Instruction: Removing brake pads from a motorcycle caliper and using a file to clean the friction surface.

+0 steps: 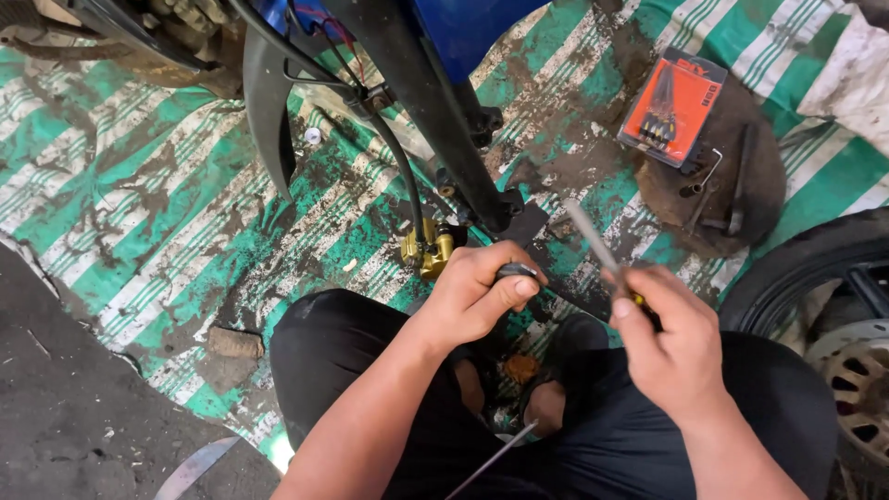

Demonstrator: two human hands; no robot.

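My left hand [474,292] is closed around a small dark part [516,271], just right of a gold brake caliper [427,250] that hangs on a black hose [400,176]. My right hand [669,338] grips a tool with a grey metal shaft [593,239] that points up and to the left, its tip blurred. Both hands are above my knees, which are in black trousers. A black fork leg [435,111] of a blue motorcycle stands just beyond the hands.
A dirty green-and-white striped mat [148,204] covers the floor. An orange pack of tool bits [672,106] and hex keys [708,190] lie on a dark round pad at upper right. A wheel with tyre [824,278] sits at right. A black mudguard [267,102] hangs at upper left.
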